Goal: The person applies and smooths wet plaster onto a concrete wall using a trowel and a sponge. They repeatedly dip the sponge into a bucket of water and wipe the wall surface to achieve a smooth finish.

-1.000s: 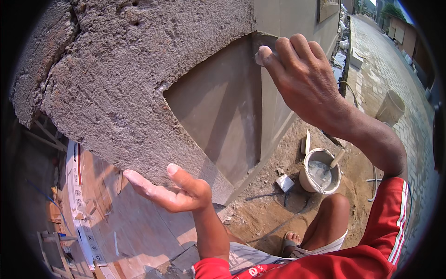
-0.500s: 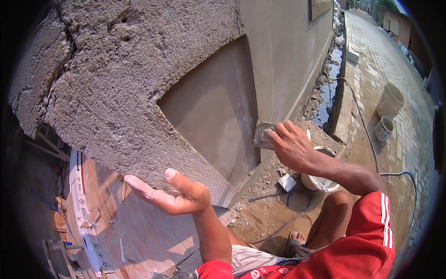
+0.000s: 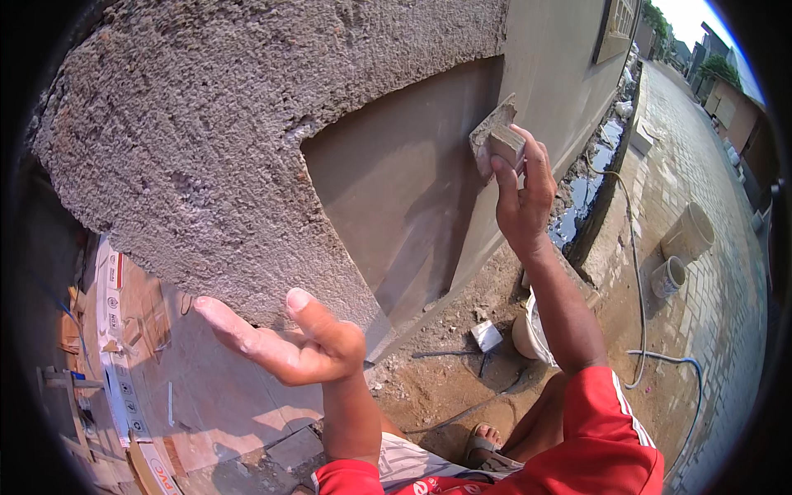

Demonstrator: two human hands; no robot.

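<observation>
Float (image 3: 483, 142), at right edge of recessed panel (image 3: 388, 177); block handle (image 3: 507, 146) pinched in right hand (image 3: 528, 194), blade leftward. Left hand (image 3: 289, 346): spread, empty, beside rough wall (image 3: 198, 140). Bucket (image 3: 525, 334), partly behind right forearm (image 3: 563, 301). Farther right: large pail (image 3: 689, 233), small pail (image 3: 668, 277), hose (image 3: 636, 239).

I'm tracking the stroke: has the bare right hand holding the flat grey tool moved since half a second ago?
Yes: the right hand has moved up along the right edge of the smooth grey wall recess, from low down toward its top.
</observation>
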